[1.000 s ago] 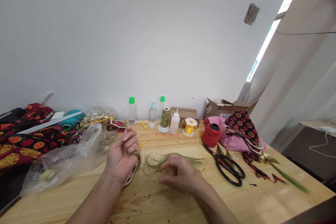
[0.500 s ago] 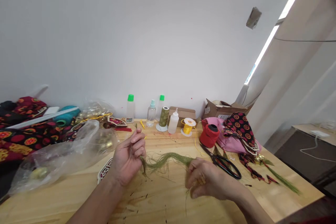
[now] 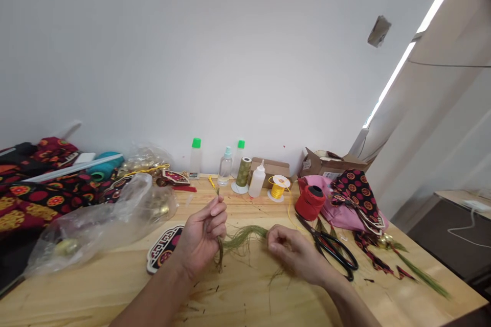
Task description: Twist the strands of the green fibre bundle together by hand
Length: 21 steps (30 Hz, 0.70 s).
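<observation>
A bundle of thin green fibres [image 3: 243, 237] stretches between my two hands above the wooden table [image 3: 238, 296]. My left hand [image 3: 203, 237] is closed round one end of the bundle, thumb up, with short ends hanging below the fist. My right hand [image 3: 293, 253] pinches the other end, with loose strands trailing under it. A red and black embroidered patch [image 3: 163, 248] lies flat just left of my left wrist.
Black scissors [image 3: 335, 250] lie right of my right hand. A red thread spool [image 3: 310, 202], yellow cord spool [image 3: 278, 188], olive thread cone [image 3: 243, 173] and small bottles [image 3: 225, 167] line the back. A clear plastic bag [image 3: 103, 222] and patterned fabric [image 3: 34, 199] fill the left side.
The spread fibres have been gathered off the table into a tight bundle held between both hands. My left hand has lifted, uncovering the embroidered patch.
</observation>
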### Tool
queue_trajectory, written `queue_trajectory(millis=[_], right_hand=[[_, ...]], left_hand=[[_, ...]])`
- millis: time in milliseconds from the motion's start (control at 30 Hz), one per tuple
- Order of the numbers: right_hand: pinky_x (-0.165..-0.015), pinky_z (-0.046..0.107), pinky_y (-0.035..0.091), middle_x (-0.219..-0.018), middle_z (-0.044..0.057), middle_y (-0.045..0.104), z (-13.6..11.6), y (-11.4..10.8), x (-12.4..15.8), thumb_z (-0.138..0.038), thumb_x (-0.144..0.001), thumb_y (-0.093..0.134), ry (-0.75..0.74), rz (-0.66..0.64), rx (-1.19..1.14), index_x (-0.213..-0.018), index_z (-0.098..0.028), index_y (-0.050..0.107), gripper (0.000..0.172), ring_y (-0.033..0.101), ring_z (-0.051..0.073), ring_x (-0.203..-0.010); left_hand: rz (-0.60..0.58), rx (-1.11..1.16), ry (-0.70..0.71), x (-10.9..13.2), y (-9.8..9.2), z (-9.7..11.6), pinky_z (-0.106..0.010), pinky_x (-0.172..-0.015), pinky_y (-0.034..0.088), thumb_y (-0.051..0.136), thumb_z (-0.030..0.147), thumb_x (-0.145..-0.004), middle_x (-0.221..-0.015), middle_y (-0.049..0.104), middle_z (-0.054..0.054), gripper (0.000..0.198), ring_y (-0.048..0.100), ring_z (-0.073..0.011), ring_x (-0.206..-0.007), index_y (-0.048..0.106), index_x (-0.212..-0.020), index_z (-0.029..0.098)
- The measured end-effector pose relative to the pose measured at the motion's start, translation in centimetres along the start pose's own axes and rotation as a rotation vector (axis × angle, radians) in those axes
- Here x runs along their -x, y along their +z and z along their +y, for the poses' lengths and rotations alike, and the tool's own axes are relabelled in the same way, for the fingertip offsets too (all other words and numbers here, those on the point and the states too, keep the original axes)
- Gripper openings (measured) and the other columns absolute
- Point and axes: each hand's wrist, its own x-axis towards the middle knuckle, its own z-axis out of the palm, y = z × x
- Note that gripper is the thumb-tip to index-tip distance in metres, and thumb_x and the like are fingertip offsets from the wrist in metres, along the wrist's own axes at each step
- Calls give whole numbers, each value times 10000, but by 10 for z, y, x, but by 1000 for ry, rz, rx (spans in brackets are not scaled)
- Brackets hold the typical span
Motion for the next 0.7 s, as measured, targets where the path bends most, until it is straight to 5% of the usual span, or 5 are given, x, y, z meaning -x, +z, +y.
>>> queue_trajectory(millis=[133,267,433,567,700], right_hand=[[-560,227,365,-645,-1,524,0,-5,-1,-265,-783,503,14,50,-36,-682,-156,564,160,467,119,-611],[-684,270,377,-751,30,592,-6,-18,6,-223,-680,633,-39,-116,282,-669,-185,649,42,505,171,-762],[-661,250,370,-723,21,597,-6,-28,14,-132,-662,630,-21,-235,504,-624,-185,637,66,499,166,-748],[-687,254,372,-723,19,577,-9,-38,25,-121,-725,541,3,-253,429,-644,-184,598,117,498,160,-752],[-609,243,374,-707,7,513,-10,-49,35,-246,-795,471,82,-111,190,-676,-184,528,147,463,138,-659]], left_hand=[[26,-22,-7,-2,-1,-2,-100,-248,207,317,81,-833,-473,385,73,202,286,-8,-284,484,-723,107],[39,-37,-13,-3,0,-3,-101,-243,207,295,86,-839,-471,381,72,227,281,-9,-283,484,-716,106],[41,-55,-10,-2,-1,-4,-99,-245,210,306,94,-840,-476,389,70,220,287,-5,-283,488,-717,105],[42,-61,-5,-2,-2,-3,-98,-247,216,310,94,-839,-478,390,71,211,282,-8,-288,488,-727,113],[49,-63,-9,-2,-1,-4,-98,-246,207,303,87,-837,-472,395,70,218,268,-7,-285,489,-727,120]])
